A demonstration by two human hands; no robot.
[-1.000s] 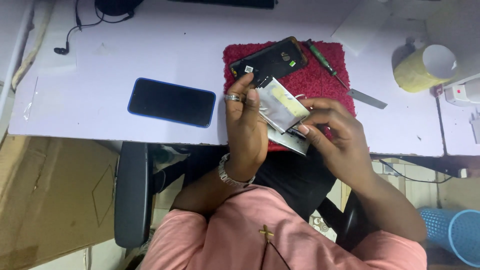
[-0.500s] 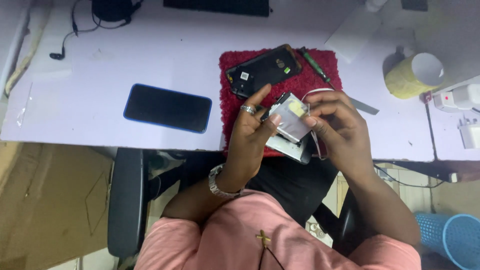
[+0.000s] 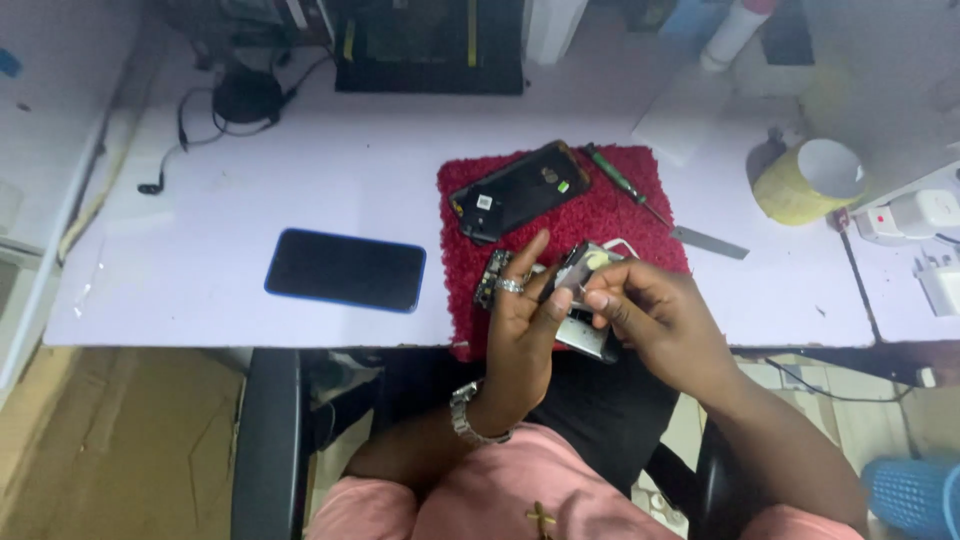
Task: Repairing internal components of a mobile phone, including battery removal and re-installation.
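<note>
A shaggy red fabric mat [image 3: 600, 215] lies on the pale counter [image 3: 300, 180], at its near edge. On the mat's far half rests a black rectangular phone back cover [image 3: 518, 190], with a green-handled screwdriver [image 3: 618, 183] just right of it. Left of the mat (well apart from it) lies a flat black smartphone with a blue rim [image 3: 346, 270]. A yellow-wrapped white cup [image 3: 810, 180] stands far right. Both hands meet over the mat's near edge, the left hand [image 3: 520, 330] beside the right hand [image 3: 655, 315], around an opened grey phone body [image 3: 585, 300].

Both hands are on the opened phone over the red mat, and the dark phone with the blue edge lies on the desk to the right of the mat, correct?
Not quite. In the head view the dark phone with the blue edge lies to the left of the red mat, not the right. The left hand and right hand do both hold the opened phone over the mat.
</note>
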